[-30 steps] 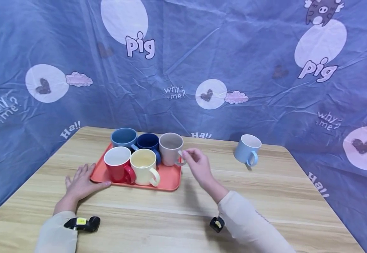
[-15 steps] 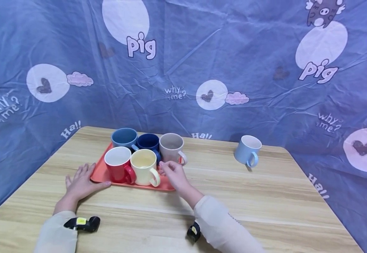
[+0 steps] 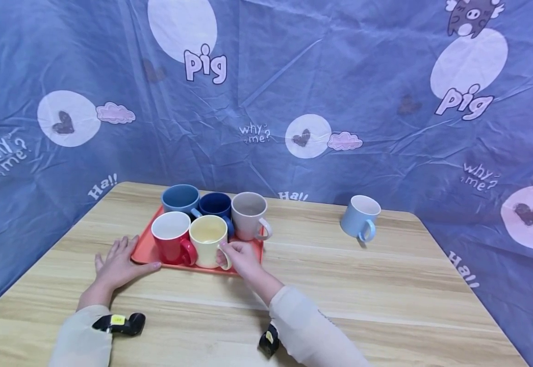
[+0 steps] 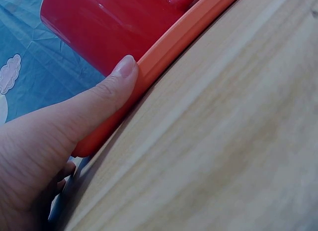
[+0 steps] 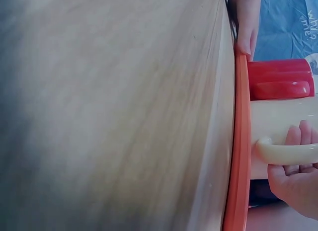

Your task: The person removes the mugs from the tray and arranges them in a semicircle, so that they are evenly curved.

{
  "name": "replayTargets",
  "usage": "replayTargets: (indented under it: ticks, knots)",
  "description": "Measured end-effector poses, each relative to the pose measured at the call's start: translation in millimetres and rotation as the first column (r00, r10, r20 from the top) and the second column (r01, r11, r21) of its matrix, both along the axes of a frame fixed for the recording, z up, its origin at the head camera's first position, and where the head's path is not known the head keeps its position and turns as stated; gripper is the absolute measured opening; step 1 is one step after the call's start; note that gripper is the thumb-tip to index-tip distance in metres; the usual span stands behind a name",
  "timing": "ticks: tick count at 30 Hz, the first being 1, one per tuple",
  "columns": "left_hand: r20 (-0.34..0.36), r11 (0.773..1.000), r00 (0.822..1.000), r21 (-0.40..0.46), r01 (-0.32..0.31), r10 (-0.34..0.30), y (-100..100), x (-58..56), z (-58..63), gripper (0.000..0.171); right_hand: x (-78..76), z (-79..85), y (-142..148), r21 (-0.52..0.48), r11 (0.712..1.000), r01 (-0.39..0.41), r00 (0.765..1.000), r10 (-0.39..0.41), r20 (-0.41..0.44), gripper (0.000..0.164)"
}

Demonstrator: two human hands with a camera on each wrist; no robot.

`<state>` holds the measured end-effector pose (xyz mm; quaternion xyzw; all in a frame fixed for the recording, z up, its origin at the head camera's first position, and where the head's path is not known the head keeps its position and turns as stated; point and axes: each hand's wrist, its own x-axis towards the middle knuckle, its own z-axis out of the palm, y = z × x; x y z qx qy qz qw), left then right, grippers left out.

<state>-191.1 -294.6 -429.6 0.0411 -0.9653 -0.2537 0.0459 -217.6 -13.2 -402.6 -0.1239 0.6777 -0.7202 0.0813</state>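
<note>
At the left, the left hand lies on the table, its grip spread wide and not closed round anything, the thumb resting on the rim at the near left corner of the orange-red tray. On the tray's left side stand the red mug, white inside, on the near side, and the teal mug behind it on the far side. Next, to the right of the red mug, comes the cream mug, upright on the tray with its handle turned right, and the navy mug beyond it. The right hand has its grip closed on the cream handle, the fingers passing through the loop. Just beyond that hand, the grey mug stands at the tray's far right. Well apart, far right on the table, is the light blue mug.
</note>
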Motion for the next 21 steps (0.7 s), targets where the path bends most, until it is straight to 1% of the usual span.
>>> replayTargets:
  ticks: [2,3,6,8,9,10,11,13,16,19,21]
  knots:
    - [0.0,1.0,1.0,0.0,0.001,-0.001,0,-0.3,0.2,0.112,5.1,9.2,-1,0.01,1.0,0.004,1.0,-0.004,0.024,0.033]
    - [0.001,1.0,1.0,0.0,0.0,0.0,0,-0.5,0.3,0.112,4.7,8.4,-1,0.017,1.0,0.004,1.0,-0.005,0.021,0.033]
    - [0.001,1.0,1.0,0.0,0.0,0.0,0,-0.9,0.3,0.112,-5.2,-7.1,-4,0.028,1.0,-0.002,0.999,0.0,0.044,0.035]
    - [0.002,1.0,1.0,-0.001,0.001,-0.001,0,-1.2,0.1,0.112,-13.7,-22.1,-6,0.027,1.0,-0.005,1.0,0.004,0.03,0.037]
    - [0.002,1.0,1.0,-0.002,0.001,-0.001,0,-1.4,0.0,0.112,-17.7,-28.3,-6,0.027,1.0,-0.004,0.999,0.003,0.04,0.037]
    - [0.002,1.0,1.0,-0.002,0.002,-0.002,-1,-1.6,-0.1,0.112,-18.7,-30.1,-7,0.025,1.0,-0.008,0.999,0.007,0.042,0.037]
    - [0.002,1.0,1.0,-0.002,0.002,-0.002,-1,-1.9,-0.2,0.112,-17.9,-29.2,-7,0.025,1.0,-0.01,0.999,0.009,0.039,0.038]
    - [0.002,1.0,1.0,-0.003,0.003,-0.003,-1,-2.2,-0.4,0.112,-13.0,-21.5,-7,0.027,1.0,-0.014,0.999,0.013,0.035,0.038]
    - [0.001,1.0,1.0,0.0,0.004,-0.004,-1,-2.4,-0.5,0.112,-0.1,1.0,-6,0.026,0.999,-0.019,0.998,0.017,0.067,0.037]
    - [0.002,1.0,1.0,0.003,0.004,-0.004,-2,-1.9,-0.6,0.112,6.2,11.5,-6,0.007,1.0,-0.01,0.997,0.01,0.081,0.033]
    - [0.002,1.0,1.0,0.004,0.004,-0.004,-2,-1.4,-0.6,0.112,8.1,13.9,-6,-0.001,1.0,-0.004,0.995,0.005,0.095,0.031]
